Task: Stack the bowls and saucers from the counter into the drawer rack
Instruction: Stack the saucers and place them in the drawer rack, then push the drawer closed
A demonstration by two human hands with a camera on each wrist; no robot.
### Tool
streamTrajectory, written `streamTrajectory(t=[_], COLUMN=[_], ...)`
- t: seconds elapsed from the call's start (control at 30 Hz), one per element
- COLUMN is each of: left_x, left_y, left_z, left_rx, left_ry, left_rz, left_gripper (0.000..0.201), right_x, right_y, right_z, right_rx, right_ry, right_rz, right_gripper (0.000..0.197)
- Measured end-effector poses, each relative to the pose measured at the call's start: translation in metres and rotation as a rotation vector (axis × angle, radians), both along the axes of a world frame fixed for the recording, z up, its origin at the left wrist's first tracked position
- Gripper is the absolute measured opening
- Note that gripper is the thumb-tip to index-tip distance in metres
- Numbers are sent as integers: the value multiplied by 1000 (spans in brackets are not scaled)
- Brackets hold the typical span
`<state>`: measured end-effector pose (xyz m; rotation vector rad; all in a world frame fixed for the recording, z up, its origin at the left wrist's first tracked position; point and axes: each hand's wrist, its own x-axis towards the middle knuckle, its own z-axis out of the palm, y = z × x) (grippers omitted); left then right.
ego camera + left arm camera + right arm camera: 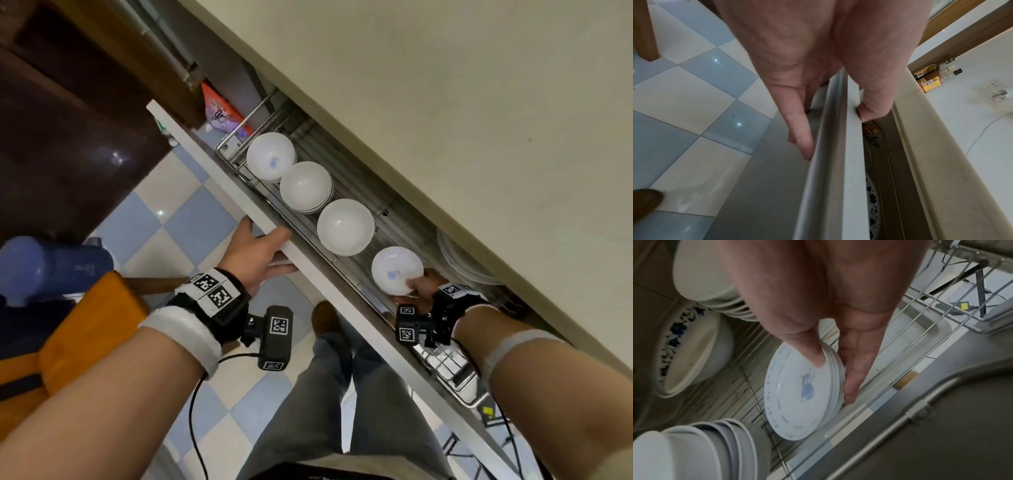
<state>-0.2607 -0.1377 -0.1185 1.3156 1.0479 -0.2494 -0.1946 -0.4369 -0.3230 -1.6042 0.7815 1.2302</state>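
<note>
Here the right hand [423,287] has its grip clamped on a small stack of saucers [807,394], thumb on the blue-printed top face, fingers [855,374] under the stack. The saucers sit tilted, low over the wire drawer rack [383,226], near the rack's front edge. In the head view three stacks of white bowls [345,226] stand in a row along that same front edge, farther from the person's body than the saucers, each just beside the next; the far one [271,156] shows a blue mark inside. Larger plates [459,260] lean at the rack's back edge under the counter [445,85], and the right wrist view shows a blue-patterned dish [684,356] among them. The left hand [255,253] grips the white drawer front [212,171], thumb [875,97] hooked over its top edge, fingers [797,123] on its outer face. Below lies a blue and cream checked floor [171,219].
</note>
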Motion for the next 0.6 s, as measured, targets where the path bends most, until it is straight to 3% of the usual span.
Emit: streamTrajectory(t=[0.07,0.23,0.37,0.47,0.53,0.6], left_x=[-1,-2,0,2,5,8], left_y=[1,2,2,1,1,1], left_z=[-2,-5,-2,3,7,13], left_rx=[4,27,18,-12,-34,-64], left_ry=[2,13,33,53,72,76], left_rz=[-1,4,12,5,-7,-29], left_gripper=[51,53,62,55,54,48], right_x=[-4,-4,-6,-4,-1,0], right_y=[2,9,5,0,-4,-7], right_z=[-12,17,35,50,69,85], right_rx=[2,-51,-25,-7,9,26], right_ry=[-13,32,40,65,86,76], right_rz=[-8,87,150,78,35,-19], right_gripper=[63,40,46,42,11,16])
